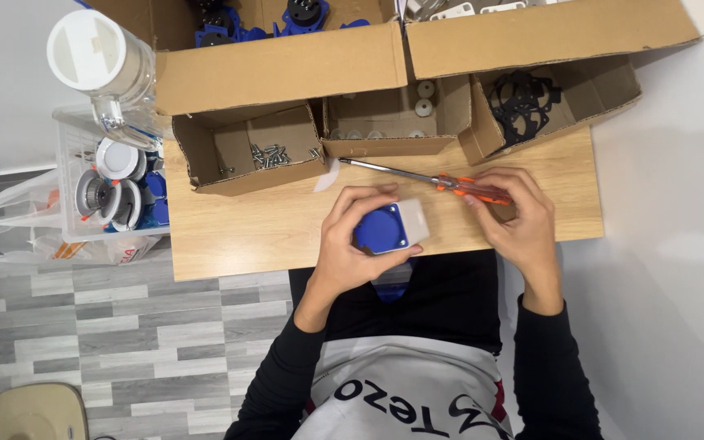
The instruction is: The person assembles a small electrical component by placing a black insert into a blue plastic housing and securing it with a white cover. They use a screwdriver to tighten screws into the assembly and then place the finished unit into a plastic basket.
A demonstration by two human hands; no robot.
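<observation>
Left hand (350, 244) cups blue socket (381, 229); right hand (515, 218) grips screwdriver (433, 180).

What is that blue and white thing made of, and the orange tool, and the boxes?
The blue and white part in the left hand looks like smooth moulded plastic. The screwdriver under the right hand has a shiny metal shaft and a glossy orange handle, probably plastic. The boxes are brown corrugated cardboard, matte.

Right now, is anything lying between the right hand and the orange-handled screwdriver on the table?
No. The right hand is already on the screwdriver, fingers over its orange handle, with the metal shaft lying free on the wooden table. The left hand holds the blue-and-white part off to the side, clear of it.
</observation>
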